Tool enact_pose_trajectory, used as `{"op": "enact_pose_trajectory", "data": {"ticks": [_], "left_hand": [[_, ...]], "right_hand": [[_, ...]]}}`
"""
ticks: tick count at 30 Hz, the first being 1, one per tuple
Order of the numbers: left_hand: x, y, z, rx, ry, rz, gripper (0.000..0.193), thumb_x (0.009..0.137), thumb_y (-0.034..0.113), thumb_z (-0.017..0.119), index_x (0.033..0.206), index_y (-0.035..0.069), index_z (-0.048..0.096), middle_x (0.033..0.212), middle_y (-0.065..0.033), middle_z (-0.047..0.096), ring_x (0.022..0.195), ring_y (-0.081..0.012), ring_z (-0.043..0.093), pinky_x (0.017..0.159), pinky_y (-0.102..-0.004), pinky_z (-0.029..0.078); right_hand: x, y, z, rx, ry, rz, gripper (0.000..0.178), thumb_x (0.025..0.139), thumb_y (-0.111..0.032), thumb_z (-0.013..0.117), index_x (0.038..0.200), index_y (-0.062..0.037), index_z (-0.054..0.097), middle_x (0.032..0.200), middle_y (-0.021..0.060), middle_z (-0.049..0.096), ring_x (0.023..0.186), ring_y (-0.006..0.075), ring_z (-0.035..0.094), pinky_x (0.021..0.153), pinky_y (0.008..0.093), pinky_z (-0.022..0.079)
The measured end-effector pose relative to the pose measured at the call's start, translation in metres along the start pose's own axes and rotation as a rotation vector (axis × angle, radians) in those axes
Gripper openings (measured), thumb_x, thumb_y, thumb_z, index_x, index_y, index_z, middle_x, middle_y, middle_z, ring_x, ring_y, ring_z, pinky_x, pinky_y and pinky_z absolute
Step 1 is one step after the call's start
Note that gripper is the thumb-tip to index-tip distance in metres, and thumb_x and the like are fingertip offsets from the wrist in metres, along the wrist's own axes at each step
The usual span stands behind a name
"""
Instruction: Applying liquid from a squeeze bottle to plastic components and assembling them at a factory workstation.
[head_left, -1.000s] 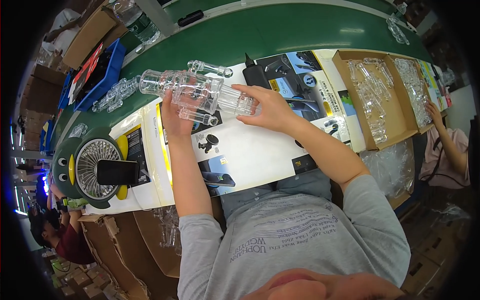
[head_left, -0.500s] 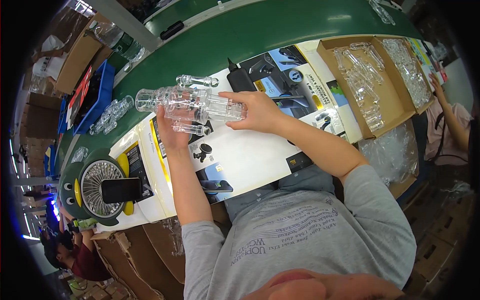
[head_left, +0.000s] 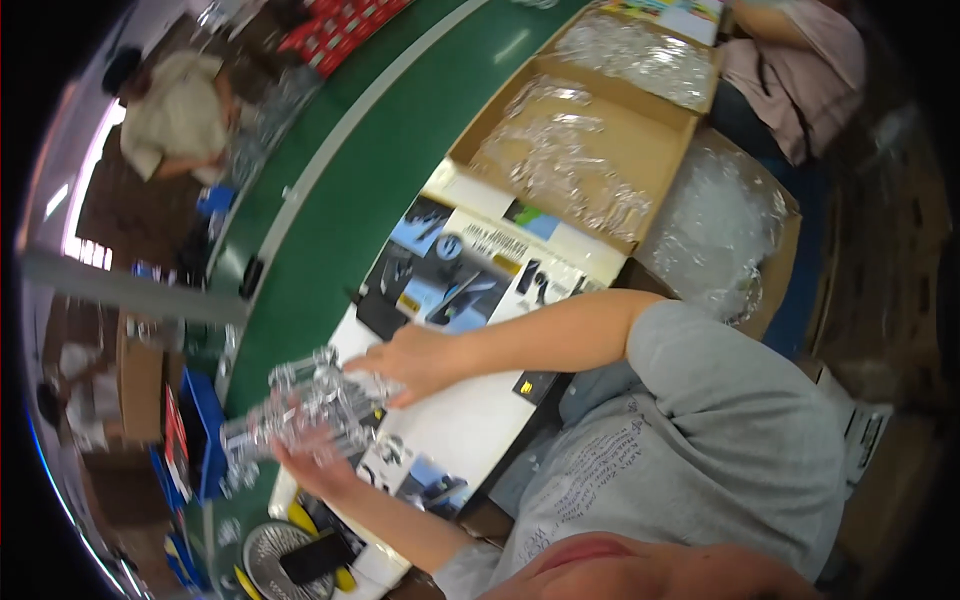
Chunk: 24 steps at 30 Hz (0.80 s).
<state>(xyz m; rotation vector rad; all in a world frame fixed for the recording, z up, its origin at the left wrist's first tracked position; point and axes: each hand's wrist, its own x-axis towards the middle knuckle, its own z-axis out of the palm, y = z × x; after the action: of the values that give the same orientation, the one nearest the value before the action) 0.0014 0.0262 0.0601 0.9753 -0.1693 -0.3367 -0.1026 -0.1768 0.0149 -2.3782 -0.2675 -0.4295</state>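
Observation:
A clear, ribbed plastic assembly (head_left: 300,415) with a wide round body and smaller clear pieces along its sides lies across both my hands, smeared by motion. My right hand (head_left: 418,362) closes round its narrower end. My left hand (head_left: 312,458) grips its near side, the fingers partly seen through the plastic. Beneath them is a printed cardboard sheet (head_left: 450,440), white with product pictures. A dark bottle (head_left: 381,316) rests on the sheet just beyond my right hand.
Clear plastic parts (head_left: 560,150) lie in an open cardboard tray (head_left: 480,125). Beside it, a carton holds a clear plastic bag (head_left: 715,235). A phone (head_left: 315,557) leans on a fan (head_left: 265,545) near my left forearm. A blue bin (head_left: 207,425) stands left. Co-workers sit around the green table (head_left: 335,215).
My view has swung to the right, so the tray and the bag now sit nearer the middle. Both hands still hold the clear assembly.

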Motion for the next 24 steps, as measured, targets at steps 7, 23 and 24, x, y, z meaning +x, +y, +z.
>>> {"op": "enact_pose_trajectory", "data": {"ticks": [7,23,24], "left_hand": [[-0.031,0.044,0.067,0.341,-0.223,0.312,0.071,0.086,0.048,0.041,0.139,0.003,0.024,0.142,-0.0151,0.031,0.129,-0.0299,0.033,0.108,-0.0489,0.026],[-0.020,0.035,0.101,0.299,-0.170,0.598,0.050,0.087,0.028,0.044,0.128,0.003,0.032,0.101,-0.0126,0.051,0.097,-0.0218,0.052,0.088,-0.0377,0.043],[-0.018,0.034,0.101,0.297,-0.150,0.600,0.049,0.087,0.026,0.045,0.127,0.002,0.033,0.099,-0.0131,0.051,0.094,-0.0222,0.052,0.086,-0.0372,0.044]], "right_hand": [[-0.001,-0.017,0.018,0.391,0.039,-0.017,0.068,0.061,-0.025,0.072,0.119,-0.0080,0.042,0.086,0.0091,0.061,0.078,0.0271,0.062,0.068,0.0375,0.048],[-0.002,-0.027,0.017,0.628,0.115,0.030,0.049,0.058,-0.019,0.067,0.100,-0.0039,0.046,0.077,0.0050,0.062,0.064,0.0225,0.061,0.057,0.0319,0.046],[-0.002,-0.027,0.019,0.655,0.105,0.046,0.050,0.058,-0.018,0.068,0.101,-0.0046,0.047,0.074,0.0043,0.061,0.063,0.0210,0.060,0.057,0.0313,0.045]]}}
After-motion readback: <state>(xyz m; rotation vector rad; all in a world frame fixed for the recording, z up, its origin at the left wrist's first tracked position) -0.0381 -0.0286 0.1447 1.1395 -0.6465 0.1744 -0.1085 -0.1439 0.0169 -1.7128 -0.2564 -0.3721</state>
